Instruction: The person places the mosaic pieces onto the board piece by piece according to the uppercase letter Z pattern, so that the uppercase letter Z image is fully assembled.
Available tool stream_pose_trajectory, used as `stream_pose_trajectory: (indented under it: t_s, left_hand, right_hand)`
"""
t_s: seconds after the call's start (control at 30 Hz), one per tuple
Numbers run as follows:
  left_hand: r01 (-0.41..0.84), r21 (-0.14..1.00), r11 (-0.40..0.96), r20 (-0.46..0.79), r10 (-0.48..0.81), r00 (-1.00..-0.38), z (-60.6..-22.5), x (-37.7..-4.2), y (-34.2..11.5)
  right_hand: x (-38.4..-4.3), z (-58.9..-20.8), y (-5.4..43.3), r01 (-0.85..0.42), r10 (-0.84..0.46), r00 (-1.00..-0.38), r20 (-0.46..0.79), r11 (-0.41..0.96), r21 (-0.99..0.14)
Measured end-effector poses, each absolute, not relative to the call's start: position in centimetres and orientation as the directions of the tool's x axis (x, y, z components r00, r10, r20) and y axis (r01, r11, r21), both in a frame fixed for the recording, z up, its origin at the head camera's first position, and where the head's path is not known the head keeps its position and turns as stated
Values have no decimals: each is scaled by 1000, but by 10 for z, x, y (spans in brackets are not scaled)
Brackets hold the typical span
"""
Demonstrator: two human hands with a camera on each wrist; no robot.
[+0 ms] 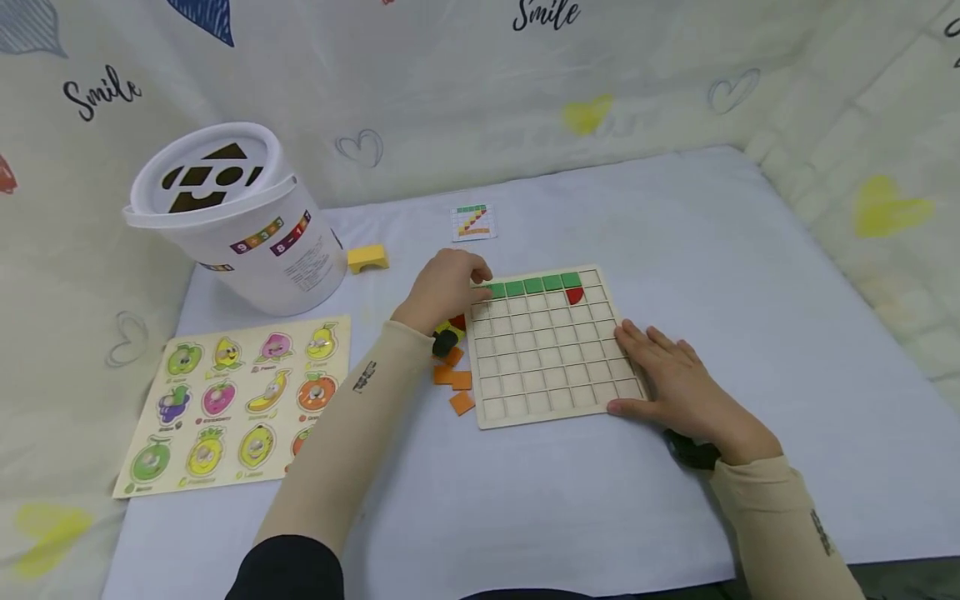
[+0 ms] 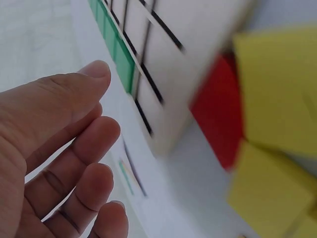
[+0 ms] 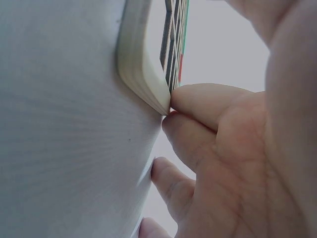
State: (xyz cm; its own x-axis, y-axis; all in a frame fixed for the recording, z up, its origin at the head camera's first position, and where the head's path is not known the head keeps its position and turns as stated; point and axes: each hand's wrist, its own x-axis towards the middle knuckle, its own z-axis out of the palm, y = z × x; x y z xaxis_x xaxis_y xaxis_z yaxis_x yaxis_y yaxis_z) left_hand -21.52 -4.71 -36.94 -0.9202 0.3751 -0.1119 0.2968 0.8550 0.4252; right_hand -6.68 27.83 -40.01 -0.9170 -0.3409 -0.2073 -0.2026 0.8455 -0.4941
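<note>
A pale wooden grid board (image 1: 540, 350) lies on the table, with several green square tiles (image 1: 533, 286) along its top row and a red rounded piece (image 1: 574, 296) under the last one. Over the board's top-left corner is my left hand (image 1: 444, 287). Its fingers (image 2: 99, 139) are loosely bent beside the green tiles, and nothing shows between them. My right hand (image 1: 678, 387) rests at the board's right edge, fingers spread; thumb and index finger touch that edge in the right wrist view. Left of the board lie yellow pieces (image 2: 277, 89), a red piece (image 2: 220, 111) and orange squares (image 1: 461, 381).
A small pattern card (image 1: 473, 223) lies behind the board. Toward the left stand a white lidded bucket (image 1: 247, 242) with shaped holes and a yellow arch block (image 1: 367, 257). A fruit picture board (image 1: 240, 400) lies in front of them, partly behind my left arm.
</note>
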Motion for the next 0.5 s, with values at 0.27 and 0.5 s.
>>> stream_pose_trajectory:
  t_s: [0.27, 0.5]
  left_hand:
    - [159, 449, 879, -163, 255, -953, -382, -213, -88]
    - [17, 456, 890, -264, 154, -952, -380, -203, -125]
  right_hand:
    - [-67, -403, 280, -210, -347, -916, -200, 842, -497]
    - [-69, -402, 280, -208, -347, -914, -209, 844, -494]
